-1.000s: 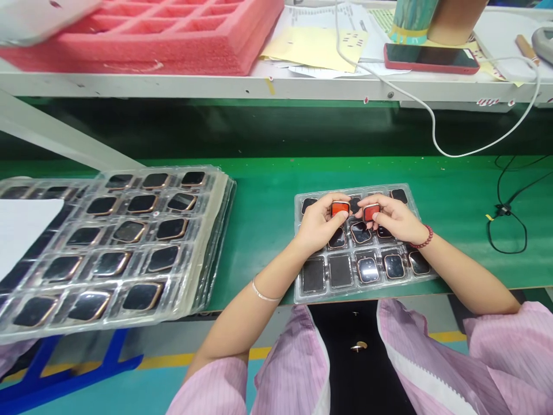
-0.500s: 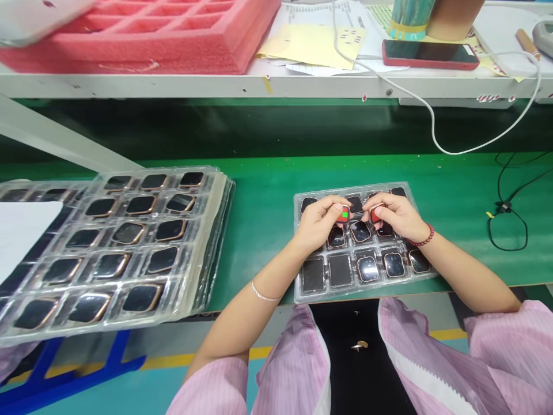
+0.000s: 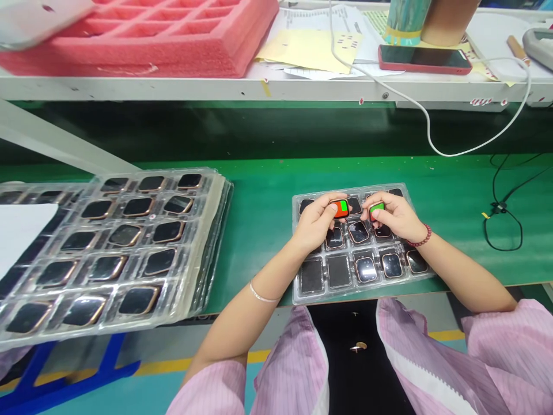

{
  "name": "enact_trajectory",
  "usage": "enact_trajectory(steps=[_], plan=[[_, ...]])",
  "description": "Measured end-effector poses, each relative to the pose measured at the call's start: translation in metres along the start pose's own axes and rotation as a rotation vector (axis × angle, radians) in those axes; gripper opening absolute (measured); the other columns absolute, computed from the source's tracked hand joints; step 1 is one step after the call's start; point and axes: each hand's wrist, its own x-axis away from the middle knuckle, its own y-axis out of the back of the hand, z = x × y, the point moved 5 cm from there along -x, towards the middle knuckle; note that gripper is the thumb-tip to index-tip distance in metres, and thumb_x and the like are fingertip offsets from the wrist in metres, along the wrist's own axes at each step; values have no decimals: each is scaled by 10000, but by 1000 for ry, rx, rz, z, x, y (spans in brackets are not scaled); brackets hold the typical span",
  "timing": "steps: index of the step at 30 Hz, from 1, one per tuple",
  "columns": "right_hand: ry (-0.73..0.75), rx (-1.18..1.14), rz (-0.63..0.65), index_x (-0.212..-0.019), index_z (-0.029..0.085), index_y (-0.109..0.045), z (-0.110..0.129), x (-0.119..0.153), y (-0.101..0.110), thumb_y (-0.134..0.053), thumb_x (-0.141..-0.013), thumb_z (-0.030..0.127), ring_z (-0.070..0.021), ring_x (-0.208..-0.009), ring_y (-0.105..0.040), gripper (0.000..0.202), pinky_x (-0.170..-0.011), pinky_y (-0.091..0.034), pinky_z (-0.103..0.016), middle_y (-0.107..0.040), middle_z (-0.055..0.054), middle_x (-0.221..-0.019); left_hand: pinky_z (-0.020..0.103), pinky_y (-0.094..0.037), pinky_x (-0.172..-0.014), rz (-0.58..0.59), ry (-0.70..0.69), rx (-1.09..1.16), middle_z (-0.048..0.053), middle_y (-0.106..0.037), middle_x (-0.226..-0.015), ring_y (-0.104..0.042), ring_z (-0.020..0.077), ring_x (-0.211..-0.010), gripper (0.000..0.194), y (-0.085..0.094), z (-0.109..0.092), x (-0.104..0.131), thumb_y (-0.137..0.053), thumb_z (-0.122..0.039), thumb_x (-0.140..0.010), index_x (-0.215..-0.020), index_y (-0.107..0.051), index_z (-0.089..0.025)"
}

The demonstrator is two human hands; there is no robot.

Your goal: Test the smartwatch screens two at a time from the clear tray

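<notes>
Between the thumb and fingers of my left hand (image 3: 315, 220) is a smartwatch without a strap (image 3: 341, 208), its lit screen red-orange with a green block. My right hand (image 3: 394, 216) grips a second smartwatch (image 3: 377, 208), whose screen shows green; the thumb hides part of it. Both are held just above a clear plastic tray (image 3: 302, 294) of dark-screened watches. In the tray's front row, a watch (image 3: 366, 268) and others lie to the right, while two pockets at the left, such as this pocket (image 3: 339, 271), show no watch.
A tall stack of clear trays (image 3: 190, 276) with watches stands at the left, partly under a white sheet (image 3: 26, 230). Above runs a white shelf (image 3: 207, 89) with pink foam (image 3: 173, 55) and a phone (image 3: 425, 59). A white cable (image 3: 425, 109) hangs down; a black cable (image 3: 503, 230) lies right.
Green now shows on the right-hand watch, which was red. The left-hand watch has turned, showing more of its screen. The whole view has shifted slightly.
</notes>
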Motion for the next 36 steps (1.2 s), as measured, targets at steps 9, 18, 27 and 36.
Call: enact_trajectory(steps=[9,18,27,36], plan=[[30,-1,14,-1137,181,-599,-4,-1,2,-689,-886,278,-117,-656,-646,284,-588,-569,-243,-735,-69,-973,305,-600,-756,36,-8,-1,124,-727,-1167,-720,215,-963,499,-4,2,1,-642,-204,-833,-1326,-584,-155],[59,16,64,-1218,189,-539,-7,-1,-1,-675,-874,222,-128,-705,-665,371,-600,-560,-246,-719,-82,-1045,339,-593,-850,34,-21,27,112,-725,-1111,-703,236,-1048,494,-4,4,1,-679,-173,-790,-1278,-606,-163],[83,54,85,-1155,180,-572,-3,0,-2,-674,-912,270,-164,-793,-679,278,-643,-547,-267,-718,-76,-955,292,-574,-734,13,-23,20,90,-736,-998,-716,215,-911,323,-3,-1,1,-744,-307,-811,-1088,-673,-156],[124,81,82,-1041,181,-613,4,1,-4,-695,-910,325,-175,-751,-690,211,-694,-551,-304,-719,-56,-845,247,-556,-618,-3,6,42,75,-746,-857,-696,170,-753,383,-2,-1,1,-740,-495,-834,-994,-700,-150]])
